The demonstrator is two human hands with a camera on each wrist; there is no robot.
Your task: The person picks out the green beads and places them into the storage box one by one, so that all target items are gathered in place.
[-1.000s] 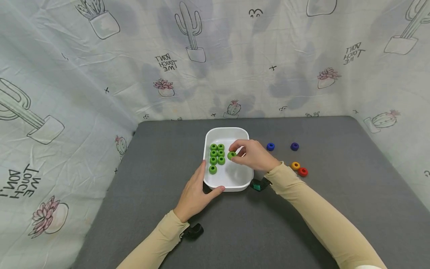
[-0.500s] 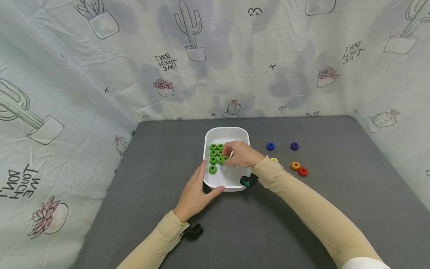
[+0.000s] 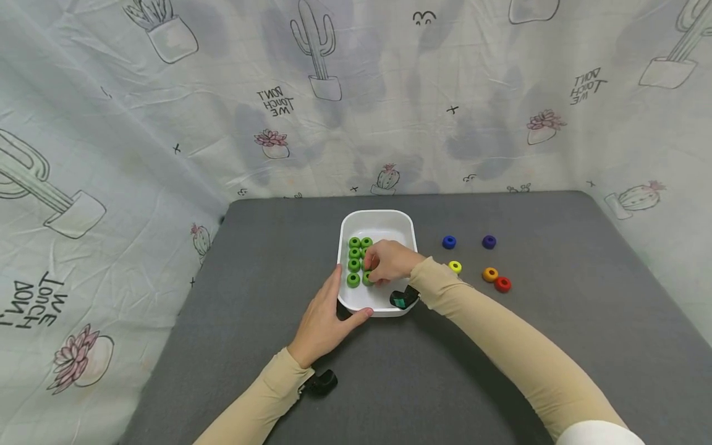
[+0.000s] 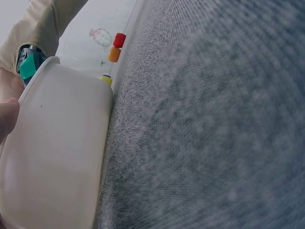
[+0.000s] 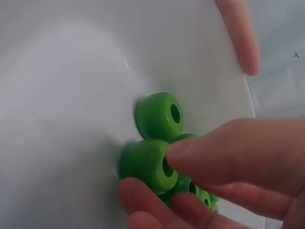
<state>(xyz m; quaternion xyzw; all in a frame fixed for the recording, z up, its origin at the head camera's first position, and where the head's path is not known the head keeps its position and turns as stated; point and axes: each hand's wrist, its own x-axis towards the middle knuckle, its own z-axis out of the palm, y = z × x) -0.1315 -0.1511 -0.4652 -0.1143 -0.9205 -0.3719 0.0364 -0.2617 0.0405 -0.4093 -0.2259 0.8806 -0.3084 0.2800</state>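
Observation:
A white tray holds several green beads lined up in two columns along its left side. My right hand reaches over the tray and pinches a green bead at the near end of the second column; in the right wrist view the thumb lies across its hole and a fingertip is at its lower side. Right beside it stands another green bead. My left hand rests at the tray's near left corner, its straight fingers along the left wall and its thumb at the front rim.
Right of the tray, on the grey table, lie a blue bead, a purple bead, a yellow bead, an orange bead and a red bead. A patterned cloth hangs behind.
My right hand has carried the green bead left and toward me, down beside the near bead of the left column. The yellow bead has come into sight. My left hand has stayed put.

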